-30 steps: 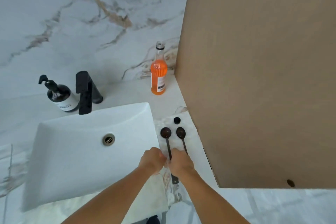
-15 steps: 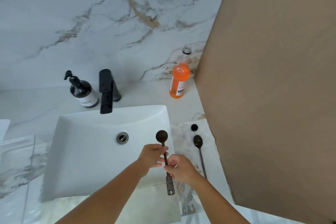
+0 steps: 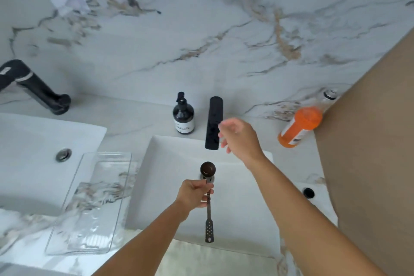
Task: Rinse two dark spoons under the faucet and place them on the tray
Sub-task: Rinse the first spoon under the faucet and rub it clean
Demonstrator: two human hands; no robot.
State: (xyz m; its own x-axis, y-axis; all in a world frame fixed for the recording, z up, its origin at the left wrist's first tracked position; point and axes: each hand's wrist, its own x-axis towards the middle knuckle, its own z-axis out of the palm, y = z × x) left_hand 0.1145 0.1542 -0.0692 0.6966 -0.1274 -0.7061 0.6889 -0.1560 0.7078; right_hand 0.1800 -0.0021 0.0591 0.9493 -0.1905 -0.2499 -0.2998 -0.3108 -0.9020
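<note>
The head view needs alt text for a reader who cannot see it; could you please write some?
A left hand holds a dark spoon over a white sink while the right hand reaches beside the black faucet. A clear tray lies left of the sink; a soap bottle and orange bottle stand behind.

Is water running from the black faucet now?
Off, as far as visible: no stream falls from the faucet onto the spoon. The right hand is beside it.
</note>
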